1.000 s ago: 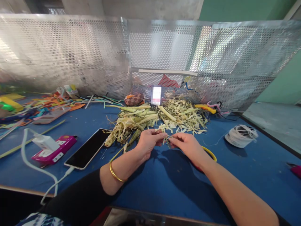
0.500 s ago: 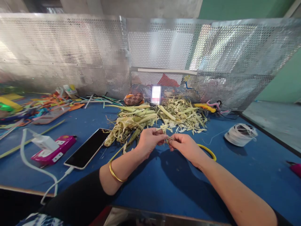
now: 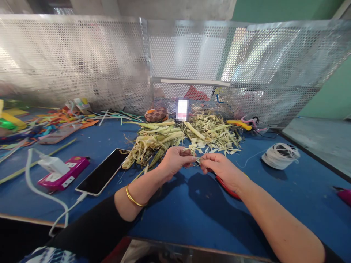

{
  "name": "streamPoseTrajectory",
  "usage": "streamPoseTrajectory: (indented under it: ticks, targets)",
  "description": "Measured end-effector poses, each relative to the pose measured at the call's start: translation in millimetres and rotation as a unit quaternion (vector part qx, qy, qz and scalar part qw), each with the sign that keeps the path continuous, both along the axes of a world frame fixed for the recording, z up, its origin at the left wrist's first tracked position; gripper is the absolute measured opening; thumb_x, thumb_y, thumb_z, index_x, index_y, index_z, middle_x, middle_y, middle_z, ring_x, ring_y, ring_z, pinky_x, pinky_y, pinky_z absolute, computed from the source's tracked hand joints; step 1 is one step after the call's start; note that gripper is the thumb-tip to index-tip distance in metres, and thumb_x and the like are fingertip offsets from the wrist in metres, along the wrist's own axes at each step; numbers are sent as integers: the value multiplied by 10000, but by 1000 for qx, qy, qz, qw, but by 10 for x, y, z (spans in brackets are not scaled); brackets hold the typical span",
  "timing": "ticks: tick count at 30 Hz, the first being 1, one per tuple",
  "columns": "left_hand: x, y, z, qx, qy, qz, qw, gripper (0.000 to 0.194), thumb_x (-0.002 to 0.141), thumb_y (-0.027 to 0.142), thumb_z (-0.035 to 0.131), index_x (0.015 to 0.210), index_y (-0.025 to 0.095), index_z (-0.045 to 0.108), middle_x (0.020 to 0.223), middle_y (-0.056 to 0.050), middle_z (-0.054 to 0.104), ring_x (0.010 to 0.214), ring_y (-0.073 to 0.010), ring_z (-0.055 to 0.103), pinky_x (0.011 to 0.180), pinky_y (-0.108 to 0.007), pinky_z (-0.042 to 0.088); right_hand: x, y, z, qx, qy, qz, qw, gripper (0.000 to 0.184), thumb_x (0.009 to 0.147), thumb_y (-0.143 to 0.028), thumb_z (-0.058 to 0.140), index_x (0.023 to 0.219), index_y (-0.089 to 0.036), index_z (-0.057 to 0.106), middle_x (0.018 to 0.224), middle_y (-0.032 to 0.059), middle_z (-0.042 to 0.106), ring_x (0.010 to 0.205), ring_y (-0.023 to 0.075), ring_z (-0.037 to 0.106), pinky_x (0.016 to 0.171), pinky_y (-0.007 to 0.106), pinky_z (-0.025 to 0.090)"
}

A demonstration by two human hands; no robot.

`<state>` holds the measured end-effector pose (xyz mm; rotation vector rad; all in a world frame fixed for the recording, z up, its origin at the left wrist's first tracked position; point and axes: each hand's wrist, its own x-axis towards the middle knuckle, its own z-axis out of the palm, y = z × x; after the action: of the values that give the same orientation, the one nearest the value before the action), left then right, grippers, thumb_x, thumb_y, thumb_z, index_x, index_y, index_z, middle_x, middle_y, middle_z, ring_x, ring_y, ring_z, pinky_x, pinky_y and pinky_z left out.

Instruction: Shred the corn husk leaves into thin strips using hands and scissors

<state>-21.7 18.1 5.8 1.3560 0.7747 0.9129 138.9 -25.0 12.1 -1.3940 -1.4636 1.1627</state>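
Note:
My left hand (image 3: 177, 160) pinches a small pale dried plant piece (image 3: 193, 149) between thumb and fingers, in front of the heap. Close against it, my right hand (image 3: 215, 163) is closed, with its fingertips meeting the left ones at the piece. A curved red handle (image 3: 227, 188) of a tool, with a bit of yellow beside it, sticks out from under my right palm. Its jaws are mostly hidden by the fingers, so I cannot tell its exact kind. Pale green husk-like strips (image 3: 161, 138) lie just behind my left hand, and shredded scraps (image 3: 216, 131) behind my right.
A spool of white cord (image 3: 281, 156) stands at right. On the left lie a phone (image 3: 102, 173) on its charging cable, a magenta power strip (image 3: 65, 173) and coloured strips (image 3: 60, 122). A checkered pouch (image 3: 155, 114) and a perforated metal screen (image 3: 82, 65) stand behind.
My right hand has shifted slightly and turned. The tool's red handle now shows below the palm, while its yellow handle is mostly hidden. The left hand keeps its pinch.

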Motion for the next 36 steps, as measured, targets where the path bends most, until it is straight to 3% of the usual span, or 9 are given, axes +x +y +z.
streamPoseTrajectory:
  ticks: [5, 11, 19, 27, 32, 36]
  targets:
    - [-7, -15, 21, -78, -29, -6, 996, 256, 514, 282, 790, 652, 131, 637, 580, 29, 570, 510, -70, 497, 564, -227, 421, 25, 15, 6, 19, -31, 13, 999, 154, 678, -332, 589, 637, -184, 578, 608, -13, 597, 598, 135, 553, 673, 293, 419]
    - [10, -27, -20, -145, -33, 22, 989, 360, 485, 374, 826, 575, 139, 569, 566, 11, 565, 555, -97, 528, 606, -258, 449, -26, -19, 10, 18, -39, 17, 999, 130, 693, -302, 599, 656, -178, 599, 630, -8, 621, 624, 138, 577, 698, 295, 430]
    - [64, -40, -93, -50, -23, 87, 995, 333, 498, 353, 793, 468, 153, 529, 475, 33, 501, 481, -79, 447, 534, -242, 379, -68, -29, -30, -14, 35, 17, 999, 137, 650, -301, 626, 620, -171, 595, 602, -17, 605, 568, 121, 563, 660, 293, 448]
    - [30, -30, -56, -116, -41, 90, 988, 313, 469, 354, 816, 528, 140, 595, 510, 7, 569, 495, -88, 497, 568, -248, 428, -46, -29, -18, 9, -33, -18, 999, 221, 714, -397, 604, 659, -184, 630, 620, 8, 615, 586, 138, 568, 624, 282, 456]
    - [41, -30, -70, -125, -47, 89, 987, 356, 416, 368, 844, 534, 138, 599, 504, 18, 556, 493, -90, 501, 569, -252, 435, -58, -65, -3, 62, -82, 42, 994, 233, 755, -387, 559, 626, -198, 603, 584, -4, 602, 567, 149, 557, 582, 271, 438]
    - [45, -39, -50, -146, -33, 83, 985, 332, 430, 356, 840, 555, 137, 624, 528, 3, 586, 517, -97, 530, 582, -249, 438, 6, -62, 62, 171, -180, -109, 962, 278, 777, -442, 557, 639, -203, 587, 597, 8, 597, 595, 166, 545, 587, 289, 406]
